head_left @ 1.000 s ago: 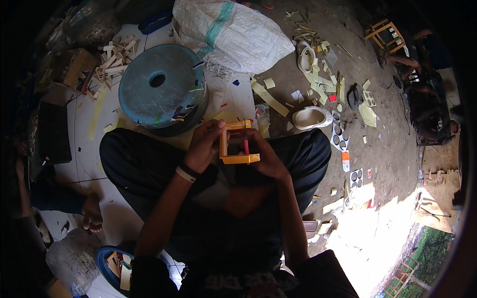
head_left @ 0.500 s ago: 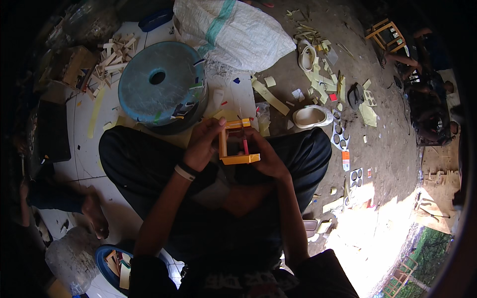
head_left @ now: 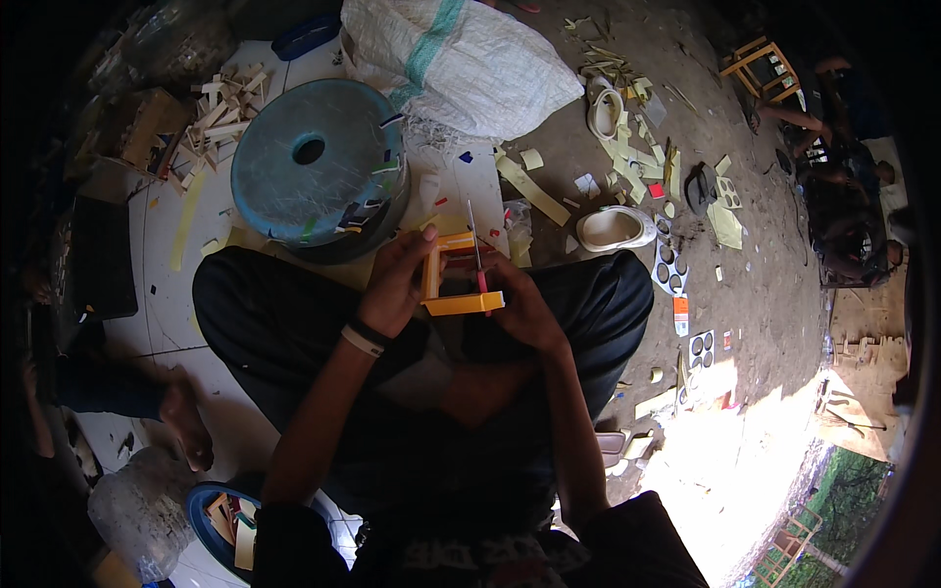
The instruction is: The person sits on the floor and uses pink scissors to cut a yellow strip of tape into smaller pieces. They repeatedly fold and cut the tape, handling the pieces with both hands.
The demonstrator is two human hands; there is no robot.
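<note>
Over my lap, my left hand (head_left: 394,282) grips a small wooden frame (head_left: 461,305) by its left side, the thumb at the upper corner. Yellow-orange covering wraps the frame's outer faces, and its right side is open. My right hand (head_left: 524,306) is closed on a pair of scissors (head_left: 479,257) with pinkish-red handles. Their thin blades point away from me, past the free end of the frame's far arm. Fingers of the right hand are partly hidden behind the frame's near arm.
A round blue-grey tub-like stand (head_left: 338,191) is just beyond my left knee. A white woven sack (head_left: 480,73) lies past it. Wood pieces (head_left: 221,122) are piled at far left. Shoes (head_left: 616,229) and scraps litter the floor at right. A blue basin (head_left: 203,510) is at lower left.
The frame has shifted slightly left and tilted a little. The scissors have swung more upright, and their blades now show clearly beside the frame's far arm.
</note>
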